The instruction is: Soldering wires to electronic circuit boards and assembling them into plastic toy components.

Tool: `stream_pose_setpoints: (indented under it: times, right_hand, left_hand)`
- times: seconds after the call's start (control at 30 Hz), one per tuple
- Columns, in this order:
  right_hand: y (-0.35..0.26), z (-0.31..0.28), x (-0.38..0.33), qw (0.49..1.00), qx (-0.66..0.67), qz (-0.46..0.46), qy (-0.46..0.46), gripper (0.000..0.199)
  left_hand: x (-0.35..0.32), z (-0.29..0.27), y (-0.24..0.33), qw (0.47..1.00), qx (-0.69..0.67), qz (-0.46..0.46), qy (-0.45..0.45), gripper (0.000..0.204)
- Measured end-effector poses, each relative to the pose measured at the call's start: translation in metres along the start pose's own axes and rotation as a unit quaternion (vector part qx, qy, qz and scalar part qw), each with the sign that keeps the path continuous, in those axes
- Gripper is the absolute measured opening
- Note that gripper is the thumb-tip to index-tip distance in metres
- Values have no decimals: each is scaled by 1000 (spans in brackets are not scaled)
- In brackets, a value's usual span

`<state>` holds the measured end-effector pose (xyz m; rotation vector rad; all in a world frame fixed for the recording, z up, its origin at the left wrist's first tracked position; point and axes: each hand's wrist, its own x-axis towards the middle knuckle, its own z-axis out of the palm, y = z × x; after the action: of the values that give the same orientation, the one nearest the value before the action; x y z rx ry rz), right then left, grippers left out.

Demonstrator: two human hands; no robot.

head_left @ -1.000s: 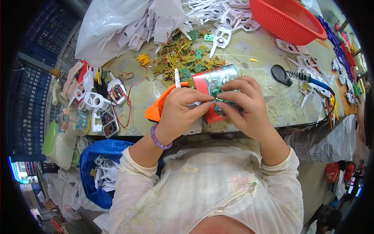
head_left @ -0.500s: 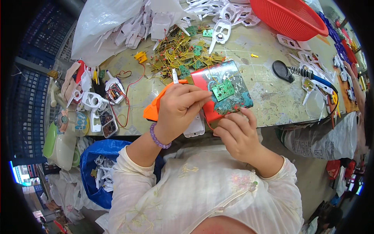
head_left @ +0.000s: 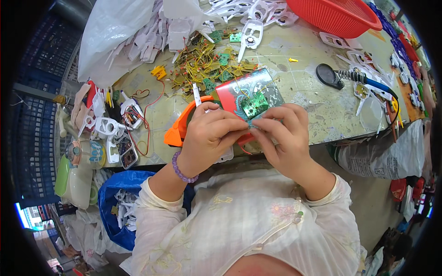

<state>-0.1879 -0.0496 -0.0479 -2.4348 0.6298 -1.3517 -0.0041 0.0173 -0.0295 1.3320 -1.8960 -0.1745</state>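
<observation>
A green circuit board [head_left: 254, 106] is tilted over a flat red and dark box [head_left: 226, 94] at the table's front. Just below the board's lower edge, the fingertips of my left hand [head_left: 212, 133] and my right hand [head_left: 286, 135] meet in two pinches. Whatever lies between them is too small and covered to make out. A short red wire [head_left: 245, 150] shows under the hands. Left of the box, partly behind my left hand, is an orange tool-like piece [head_left: 175, 136]. A narrow white plastic part [head_left: 196, 94] stands out above that hand.
Wired green boards [head_left: 202, 69] are heaped beyond the box, with white plastic housings [head_left: 251, 39] and a red basket [head_left: 338, 18] at the back. A blue-handled soldering iron [head_left: 375, 83] sits in its holder at right. A blue bag [head_left: 108, 198] hangs below left.
My right hand has risen from the box's front edge and joined my left fingertips near the board. The board has shifted slightly. The whole view has moved a little.
</observation>
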Motion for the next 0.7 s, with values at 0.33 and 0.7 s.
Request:
stream_pose_setpoints:
  times: [0.33, 0.7]
  right_hand:
    - [3, 2, -3, 999, -5, -50, 15, 24]
    - [80, -73, -40, 887, 111, 254, 369, 27]
  left_hand:
    - [1, 0, 2, 965, -192, -177, -33, 8]
    - [15, 4, -8, 1000, -26, 5, -10, 8]
